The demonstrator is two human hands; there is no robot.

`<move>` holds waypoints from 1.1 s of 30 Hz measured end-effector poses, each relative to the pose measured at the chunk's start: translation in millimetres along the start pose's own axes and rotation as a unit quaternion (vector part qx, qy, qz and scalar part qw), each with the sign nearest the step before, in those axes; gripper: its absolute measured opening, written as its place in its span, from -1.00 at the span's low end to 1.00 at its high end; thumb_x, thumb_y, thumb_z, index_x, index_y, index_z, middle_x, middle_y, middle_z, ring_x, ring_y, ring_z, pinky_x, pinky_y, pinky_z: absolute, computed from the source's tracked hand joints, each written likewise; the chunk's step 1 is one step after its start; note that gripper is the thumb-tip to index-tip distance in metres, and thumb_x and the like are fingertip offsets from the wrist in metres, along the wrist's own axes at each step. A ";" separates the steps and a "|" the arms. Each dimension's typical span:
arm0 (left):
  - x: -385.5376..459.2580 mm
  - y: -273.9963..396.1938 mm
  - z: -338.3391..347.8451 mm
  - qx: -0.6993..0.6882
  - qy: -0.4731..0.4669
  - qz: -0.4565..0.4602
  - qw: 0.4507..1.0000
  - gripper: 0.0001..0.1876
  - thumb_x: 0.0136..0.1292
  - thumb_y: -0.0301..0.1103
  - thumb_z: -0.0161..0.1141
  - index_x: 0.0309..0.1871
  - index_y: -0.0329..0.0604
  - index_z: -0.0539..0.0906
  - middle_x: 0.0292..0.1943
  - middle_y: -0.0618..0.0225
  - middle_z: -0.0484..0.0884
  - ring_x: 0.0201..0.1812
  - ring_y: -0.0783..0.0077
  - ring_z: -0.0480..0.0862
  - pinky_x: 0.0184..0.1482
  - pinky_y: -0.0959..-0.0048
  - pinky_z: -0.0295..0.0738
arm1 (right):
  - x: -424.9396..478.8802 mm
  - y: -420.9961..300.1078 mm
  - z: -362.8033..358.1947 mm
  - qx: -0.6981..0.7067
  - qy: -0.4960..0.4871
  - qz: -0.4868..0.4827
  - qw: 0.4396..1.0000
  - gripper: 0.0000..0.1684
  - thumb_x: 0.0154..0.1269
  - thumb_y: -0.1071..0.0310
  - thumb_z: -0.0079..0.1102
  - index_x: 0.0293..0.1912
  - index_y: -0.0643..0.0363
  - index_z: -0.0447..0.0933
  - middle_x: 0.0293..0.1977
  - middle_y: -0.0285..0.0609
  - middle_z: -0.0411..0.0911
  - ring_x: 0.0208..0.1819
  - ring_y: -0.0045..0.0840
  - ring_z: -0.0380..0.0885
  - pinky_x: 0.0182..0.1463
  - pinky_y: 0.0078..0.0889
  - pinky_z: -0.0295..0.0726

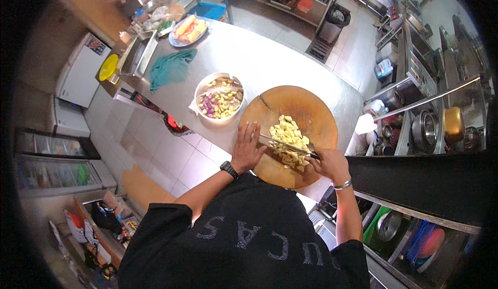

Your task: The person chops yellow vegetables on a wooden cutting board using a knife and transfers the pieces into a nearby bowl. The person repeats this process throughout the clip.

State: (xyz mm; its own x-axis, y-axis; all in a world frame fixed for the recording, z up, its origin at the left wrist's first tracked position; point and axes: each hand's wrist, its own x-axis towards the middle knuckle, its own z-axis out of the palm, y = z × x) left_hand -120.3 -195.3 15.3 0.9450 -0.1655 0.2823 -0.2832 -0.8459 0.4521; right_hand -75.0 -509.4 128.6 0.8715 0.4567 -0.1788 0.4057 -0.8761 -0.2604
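A round wooden chopping board (311, 110), cracked along its far left edge, lies on the steel table in front of me. On it is a heap of chopped pale yellow pieces (287, 131), possibly garlic. My right hand (331, 165) grips the black handle of a kitchen knife (290, 146), whose blade lies across the heap and points left. Flat at the board's left edge, my left hand (248, 148) rests beside the blade's tip, thumb apart, holding nothing. Beyond it, a white plastic bowl (219, 121) contains peeled yellowish cloves and some purple shallots.
Further along the steel table (249, 52) are a teal cloth (173, 69), a steel tray (139, 53) and a plate (189, 31) with wrapped food. A yellow plastic dish (108, 67) sits at the left corner. Shelves with metal pots (424, 131) stand at right.
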 end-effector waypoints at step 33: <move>130.2 -68.1 1.9 -0.084 -0.105 0.143 0.981 -0.23 0.61 0.04 -0.05 0.67 -0.23 0.04 0.67 -0.12 0.00 0.69 -0.12 -0.04 0.67 -0.08 -0.14 | 7.6 -118.6 130.3 0.323 0.044 0.126 0.937 -0.56 0.53 0.12 0.14 0.07 0.35 0.41 -0.19 0.41 0.62 -0.09 0.31 0.61 -0.05 0.21 0.57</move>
State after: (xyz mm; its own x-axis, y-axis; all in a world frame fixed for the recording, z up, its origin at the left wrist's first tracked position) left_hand 22.4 -160.2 19.7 0.8309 -0.4989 0.2462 -0.5479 -0.6572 0.5176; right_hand -152.4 -381.9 34.5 0.9481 0.2076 -0.2409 -0.0439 -0.6647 -0.7458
